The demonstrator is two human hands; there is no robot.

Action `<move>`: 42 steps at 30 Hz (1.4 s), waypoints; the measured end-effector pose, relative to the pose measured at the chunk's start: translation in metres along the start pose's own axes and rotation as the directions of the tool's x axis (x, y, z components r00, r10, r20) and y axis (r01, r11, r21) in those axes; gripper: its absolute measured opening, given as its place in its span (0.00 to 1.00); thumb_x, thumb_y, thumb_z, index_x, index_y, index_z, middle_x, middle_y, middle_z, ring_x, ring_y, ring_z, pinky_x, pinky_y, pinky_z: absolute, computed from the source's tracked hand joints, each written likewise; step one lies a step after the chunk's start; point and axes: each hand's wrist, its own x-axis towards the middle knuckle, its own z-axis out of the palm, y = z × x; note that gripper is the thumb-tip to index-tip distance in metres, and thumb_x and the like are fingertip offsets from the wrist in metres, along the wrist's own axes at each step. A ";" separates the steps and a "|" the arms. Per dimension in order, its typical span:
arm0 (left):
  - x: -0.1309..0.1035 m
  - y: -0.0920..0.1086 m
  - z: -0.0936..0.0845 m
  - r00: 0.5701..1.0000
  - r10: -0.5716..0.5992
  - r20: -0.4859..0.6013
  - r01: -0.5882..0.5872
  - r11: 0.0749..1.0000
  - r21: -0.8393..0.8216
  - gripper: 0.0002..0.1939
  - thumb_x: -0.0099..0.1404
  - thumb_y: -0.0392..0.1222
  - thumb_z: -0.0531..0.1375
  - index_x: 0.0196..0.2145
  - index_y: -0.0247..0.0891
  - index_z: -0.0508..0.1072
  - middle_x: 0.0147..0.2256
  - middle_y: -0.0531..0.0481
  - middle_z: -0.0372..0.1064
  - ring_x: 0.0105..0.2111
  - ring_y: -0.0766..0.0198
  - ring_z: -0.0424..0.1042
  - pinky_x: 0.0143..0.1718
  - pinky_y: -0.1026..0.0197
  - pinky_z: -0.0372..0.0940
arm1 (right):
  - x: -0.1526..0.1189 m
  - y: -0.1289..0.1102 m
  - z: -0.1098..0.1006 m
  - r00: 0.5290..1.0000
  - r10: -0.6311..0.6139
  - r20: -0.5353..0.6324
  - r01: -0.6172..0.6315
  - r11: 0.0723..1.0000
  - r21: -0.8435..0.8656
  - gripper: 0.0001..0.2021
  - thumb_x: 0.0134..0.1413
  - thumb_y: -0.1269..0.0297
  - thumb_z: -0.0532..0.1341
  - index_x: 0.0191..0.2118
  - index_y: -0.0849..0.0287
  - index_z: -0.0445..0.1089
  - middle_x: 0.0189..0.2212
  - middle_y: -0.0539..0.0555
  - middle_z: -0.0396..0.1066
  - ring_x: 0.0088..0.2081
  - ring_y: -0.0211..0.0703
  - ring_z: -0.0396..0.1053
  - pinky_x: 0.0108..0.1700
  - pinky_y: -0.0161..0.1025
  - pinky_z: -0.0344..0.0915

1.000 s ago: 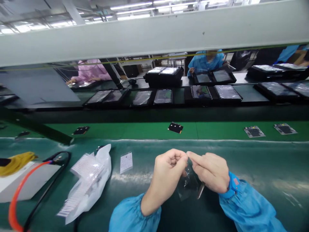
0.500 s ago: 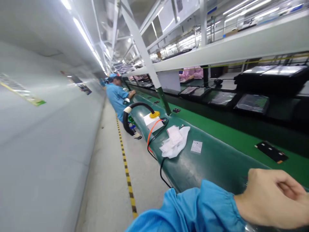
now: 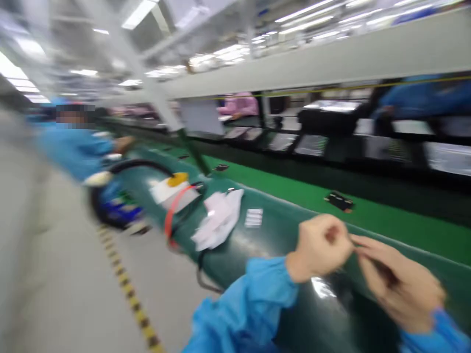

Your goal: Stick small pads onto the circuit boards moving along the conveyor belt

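My left hand (image 3: 324, 243) is closed in a pinch above the green bench mat (image 3: 290, 240), its fingertips meeting those of my right hand (image 3: 403, 282). The right fingers are bent and pressed together too. Whatever lies between the fingertips is too small and blurred to make out. Below the hands a dark, shiny item (image 3: 331, 289) rests on the mat, partly covered by them. To the left of my left hand lie a sheet of small white labels (image 3: 253, 217) and a crumpled white wrapping (image 3: 221, 225) with pale sheets on it.
A white box (image 3: 172, 193) with a yellow top, a black hose and an orange cable stands further left. Behind the mat, a black part (image 3: 339, 200) lies on the green conveyor (image 3: 279, 189). A person in blue (image 3: 77, 147) works at the far left; others sit across the line.
The view has swung to the right, and my right hand is now visible, meeting my left. A blue sleeve has appeared across the line at the upper right.
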 end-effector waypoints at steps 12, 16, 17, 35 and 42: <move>0.016 0.008 -0.014 0.943 0.261 0.205 -0.287 0.952 0.109 0.07 0.68 0.30 0.59 0.35 0.37 0.76 0.31 0.50 0.76 0.29 0.66 0.74 0.33 0.64 0.68 | 0.014 -0.001 -0.016 0.985 0.170 -0.037 -0.158 0.963 0.219 0.11 0.60 0.78 0.62 0.34 0.55 0.63 0.34 0.51 0.78 0.17 0.29 0.57 0.20 0.31 0.54; 0.016 0.004 -0.013 0.900 0.366 0.238 -0.411 0.893 0.183 0.08 0.69 0.28 0.58 0.37 0.36 0.76 0.32 0.50 0.77 0.31 0.65 0.75 0.34 0.64 0.69 | 0.016 -0.002 -0.018 0.996 0.080 -0.047 -0.071 0.984 0.166 0.12 0.59 0.79 0.62 0.33 0.55 0.62 0.33 0.51 0.78 0.25 0.33 0.71 0.25 0.31 0.62; 0.016 0.004 -0.013 0.888 0.384 0.252 -0.437 0.876 0.206 0.08 0.69 0.28 0.58 0.37 0.36 0.75 0.32 0.50 0.76 0.30 0.65 0.75 0.34 0.63 0.69 | 0.017 -0.002 -0.019 0.997 0.060 -0.046 -0.052 0.986 0.157 0.12 0.60 0.79 0.62 0.33 0.55 0.62 0.33 0.51 0.78 0.27 0.35 0.73 0.27 0.31 0.65; 0.023 0.017 -0.024 0.555 0.530 0.641 -0.831 0.315 0.459 0.14 0.69 0.28 0.53 0.27 0.39 0.65 0.24 0.53 0.62 0.23 0.62 0.64 0.24 0.57 0.56 | 0.016 -0.004 -0.025 0.996 -0.048 0.072 0.041 0.994 0.103 0.13 0.60 0.83 0.55 0.32 0.56 0.60 0.31 0.53 0.75 0.27 0.34 0.70 0.30 0.31 0.64; 0.024 0.001 -0.017 0.549 0.604 0.577 -0.827 0.294 0.479 0.15 0.68 0.28 0.52 0.25 0.39 0.64 0.22 0.54 0.59 0.23 0.63 0.61 0.25 0.57 0.54 | 0.015 -0.004 -0.025 0.996 -0.014 0.083 0.005 0.995 0.101 0.12 0.60 0.81 0.58 0.31 0.56 0.61 0.30 0.51 0.74 0.24 0.33 0.68 0.27 0.31 0.63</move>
